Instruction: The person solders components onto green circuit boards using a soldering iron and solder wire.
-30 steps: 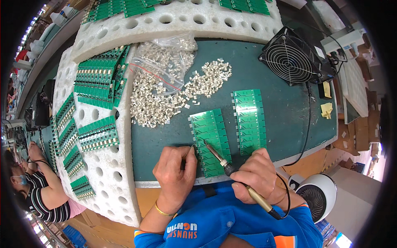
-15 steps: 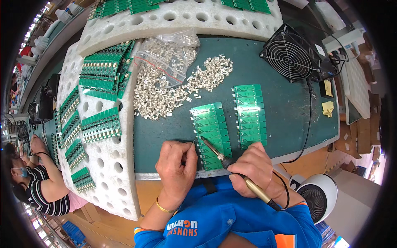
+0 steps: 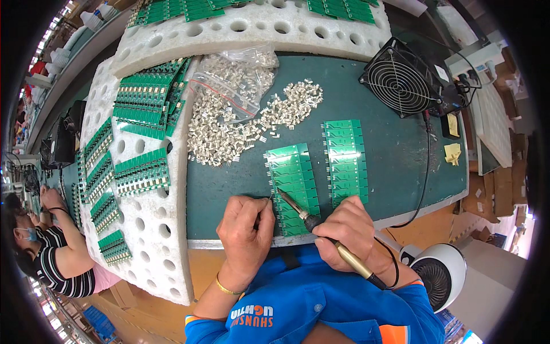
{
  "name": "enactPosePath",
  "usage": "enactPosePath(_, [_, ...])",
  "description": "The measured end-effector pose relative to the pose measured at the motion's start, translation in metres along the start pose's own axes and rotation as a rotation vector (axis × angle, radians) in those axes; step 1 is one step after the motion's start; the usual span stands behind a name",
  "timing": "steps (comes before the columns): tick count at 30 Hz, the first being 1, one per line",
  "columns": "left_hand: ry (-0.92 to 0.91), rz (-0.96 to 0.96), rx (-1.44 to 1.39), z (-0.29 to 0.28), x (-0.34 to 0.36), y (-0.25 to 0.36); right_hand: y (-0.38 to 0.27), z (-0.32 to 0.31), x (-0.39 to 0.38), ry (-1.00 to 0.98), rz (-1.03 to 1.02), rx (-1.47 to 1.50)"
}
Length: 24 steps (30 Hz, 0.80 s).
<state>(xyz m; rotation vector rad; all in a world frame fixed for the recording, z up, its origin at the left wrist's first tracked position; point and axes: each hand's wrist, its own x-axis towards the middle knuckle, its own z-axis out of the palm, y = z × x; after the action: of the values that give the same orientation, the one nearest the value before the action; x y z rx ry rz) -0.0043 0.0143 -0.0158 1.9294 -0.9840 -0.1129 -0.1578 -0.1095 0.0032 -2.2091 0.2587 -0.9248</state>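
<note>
Right hand (image 3: pixel 347 230) hides part of the soldering iron (image 3: pixel 312 222) (mid-handle).

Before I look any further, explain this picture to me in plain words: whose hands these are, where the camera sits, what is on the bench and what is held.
There is no machine here: these are a person's bare hands, seen from a wide fisheye camera worn on that person's head, looking down. That is why straight edges bend.

The right hand holds a soldering iron, its tip at the left green circuit-board panel. The left hand pinches what looks like a thin wire, mostly hidden.

On the dark green bench are a second panel, a heap of small white pin connectors, a clear plastic bag holding more, and a black fan.
</note>
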Motion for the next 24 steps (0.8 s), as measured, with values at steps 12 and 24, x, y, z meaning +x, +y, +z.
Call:
enactPosePath(12, [-0.042,0.014,0.013,-0.0026,0.0008,-0.0004,0.0014,-0.0017,0.0033,0.0,0.051,0.039])
enactPosePath(24, [-0.034,0.013,0.021,-0.0016,0.0015,-0.0001,0.0002,-0.0044,0.008,-0.021,0.062,0.031])
